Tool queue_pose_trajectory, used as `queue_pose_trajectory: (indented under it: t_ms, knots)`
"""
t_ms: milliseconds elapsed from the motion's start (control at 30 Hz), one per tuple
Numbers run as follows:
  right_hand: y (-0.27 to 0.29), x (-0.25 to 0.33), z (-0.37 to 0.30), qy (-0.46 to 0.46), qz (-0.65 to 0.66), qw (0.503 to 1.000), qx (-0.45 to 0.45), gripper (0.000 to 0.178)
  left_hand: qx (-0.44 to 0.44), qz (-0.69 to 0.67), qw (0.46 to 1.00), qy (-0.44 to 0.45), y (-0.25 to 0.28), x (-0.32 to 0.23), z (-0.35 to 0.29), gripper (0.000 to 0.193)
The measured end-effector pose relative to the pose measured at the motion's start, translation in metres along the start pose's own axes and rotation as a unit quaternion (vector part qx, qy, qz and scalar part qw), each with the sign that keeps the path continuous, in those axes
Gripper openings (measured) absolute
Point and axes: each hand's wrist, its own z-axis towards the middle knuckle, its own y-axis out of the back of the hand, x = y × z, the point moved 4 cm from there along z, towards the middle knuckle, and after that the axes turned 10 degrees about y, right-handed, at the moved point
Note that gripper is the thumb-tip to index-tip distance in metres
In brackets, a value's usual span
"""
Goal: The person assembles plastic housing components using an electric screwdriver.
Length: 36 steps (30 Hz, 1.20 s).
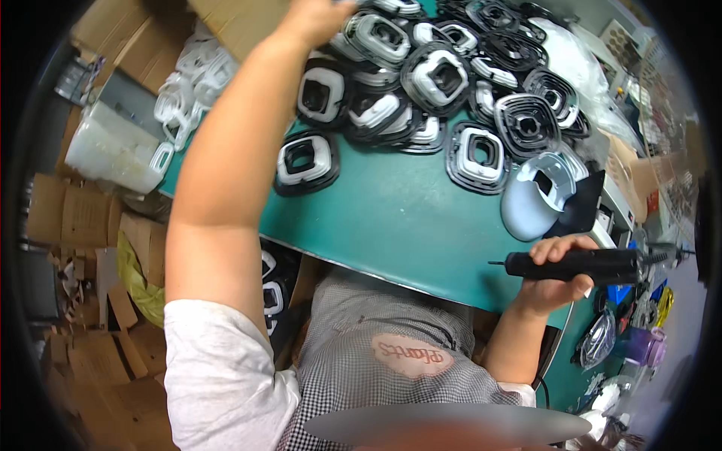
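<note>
Standing along the left, brown cardboard boxes (74, 213) are crowding the floor. White openwork plastic frames (177, 94) are lying bunched beside the green-topped table (391, 207), perhaps because the tabletop is bearing so many other pieces.

At the upper edge, the left hand (312, 24) is hanging beside the heap, its bare arm spanning the table's left side. Its fingers are running out of view, so I cannot tell whether its grip is wide, narrow or holding something.

Rightward, a heap of black-and-white rounded-square plastic parts (438, 98) is filling the table's far side, the pieces overlapping at mixed tilts, probably gathered there for easy reach. One matching black-and-white part (322, 161) is lying at the heap's near left; another is lying at its near right.

Below the middle, a grey checked apron (353, 331) is covering the person's front. Beside the heap's right end, a smooth pale blue-grey plastic shell (526, 214) is resting with its cut-out showing, just beside a flat black sheet (585, 199).

Nearer, the right hand (547, 292) is closing firmly around a black cylindrical power screwdriver (602, 265), holding it nearly level above the table's edge, its thin bit pointing left, seemingly gripped by the body to be leaving the tip unobstructed.

As for writing, the apron's pink oval patch (412, 355) is carrying one short word in looping letters; no brand is showing legibly on the tool.
</note>
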Motion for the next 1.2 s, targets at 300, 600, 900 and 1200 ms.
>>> queue_pose_trajectory:
  t_ms: [300, 600, 900, 1200]
  knots:
    - [0.016, -0.036, -0.004, -0.072, 0.023, 0.997, -0.027, 0.074, -0.079, 0.184, 0.978, 0.051, -0.063, 0.088, 0.061, 0.056]
    - [0.032, -0.043, -0.001, -0.103, 0.064, 0.991, -0.05, 0.074, 0.192, 0.099, 0.927, -0.305, -0.235, -0.114, -0.055, 0.032]
    - [0.031, -0.043, -0.002, -0.121, 0.062, 0.989, -0.048, 0.077, 0.173, 0.274, 0.911, -0.255, -0.291, -0.106, -0.073, 0.048]
    - [0.029, -0.043, -0.005, -0.089, 0.054, 0.994, -0.032, 0.072, -0.082, -0.004, 0.98, -0.183, -0.186, -0.102, -0.045, 0.02]
